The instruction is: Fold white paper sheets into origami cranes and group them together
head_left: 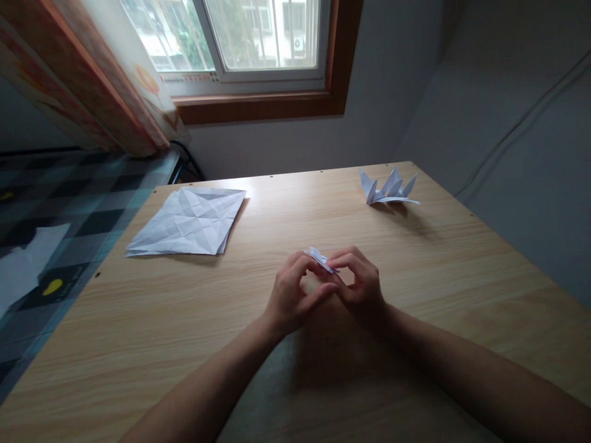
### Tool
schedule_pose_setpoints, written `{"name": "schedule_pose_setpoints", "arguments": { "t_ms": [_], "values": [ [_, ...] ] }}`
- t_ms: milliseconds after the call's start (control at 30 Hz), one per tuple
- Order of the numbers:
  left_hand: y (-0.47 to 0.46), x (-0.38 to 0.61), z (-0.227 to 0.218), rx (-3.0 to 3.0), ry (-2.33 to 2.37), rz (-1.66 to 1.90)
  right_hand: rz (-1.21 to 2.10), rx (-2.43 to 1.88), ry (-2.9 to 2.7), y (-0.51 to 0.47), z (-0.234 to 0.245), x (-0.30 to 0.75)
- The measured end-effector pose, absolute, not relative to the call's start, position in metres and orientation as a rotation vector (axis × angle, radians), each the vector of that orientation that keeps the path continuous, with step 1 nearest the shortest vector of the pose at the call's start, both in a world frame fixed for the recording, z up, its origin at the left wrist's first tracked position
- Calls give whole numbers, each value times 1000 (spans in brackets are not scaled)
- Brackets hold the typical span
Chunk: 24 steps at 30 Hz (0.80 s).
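Observation:
My left hand and my right hand meet over the middle of the wooden table. Between their fingertips is a small piece of folded white paper, pinched from both sides. Its upper edges stick out above the fingers, while the lower part is hidden behind them. Creased white paper sheets lie stacked at the back left of the table. At the back right stands a folded paper figure with several pointed tips.
A bed with a checked cover adjoins the table on the left, with white paper on it. Behind the table are a window and an orange curtain. A cable runs along the right wall.

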<state>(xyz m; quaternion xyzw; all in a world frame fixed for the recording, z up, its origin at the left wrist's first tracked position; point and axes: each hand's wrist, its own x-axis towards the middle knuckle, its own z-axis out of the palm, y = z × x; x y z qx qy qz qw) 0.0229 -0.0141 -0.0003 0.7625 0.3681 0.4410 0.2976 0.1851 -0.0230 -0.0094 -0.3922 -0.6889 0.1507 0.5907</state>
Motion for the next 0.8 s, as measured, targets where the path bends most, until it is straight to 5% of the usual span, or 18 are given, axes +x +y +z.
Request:
{"name": "schedule_pose_setpoints", "arguments": {
  "t_ms": [800],
  "values": [
    [-8,20,-7,1762,761,1108,996,-780,-1467,-20,-18,187]
  ]
}}
